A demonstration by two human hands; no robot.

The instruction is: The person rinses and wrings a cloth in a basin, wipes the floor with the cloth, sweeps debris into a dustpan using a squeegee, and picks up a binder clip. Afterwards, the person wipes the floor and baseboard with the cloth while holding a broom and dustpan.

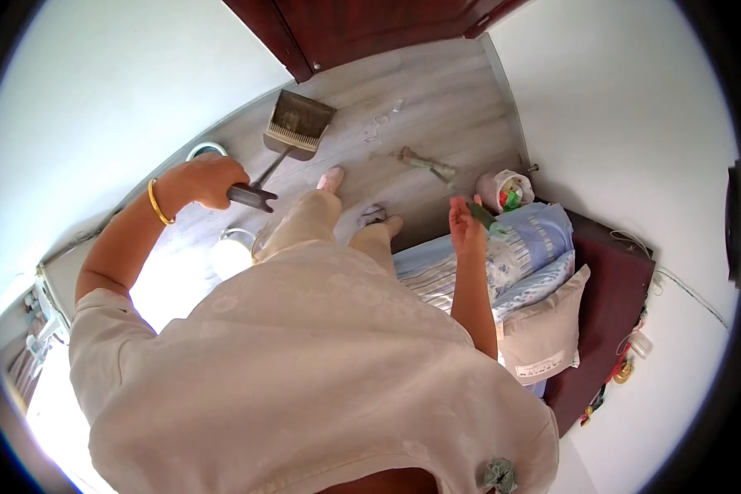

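My left hand [210, 181] is closed around the dark handle of a long-handled dustpan [309, 119]. Its pan rests on the wood-look floor, open side up, with a comb-like row of teeth along its near edge. On the other side, my right hand [467, 230] is closed on the green handle of a broom [440, 170]. The broom's brownish head lies low at the floor, to the right of the dustpan and apart from it. Part of the handle is hidden by my fingers. White scraps of litter [379, 125] lie on the floor between the pan and the far wall.
A lined waste bin [487, 191] with rubbish stands by the bed's foot. Folded bedding [527, 239] and a beige pillow [543, 329] lie on the bed at right. A dark red door [370, 33] is ahead. My feet [331, 179] are on the floor near the dustpan.
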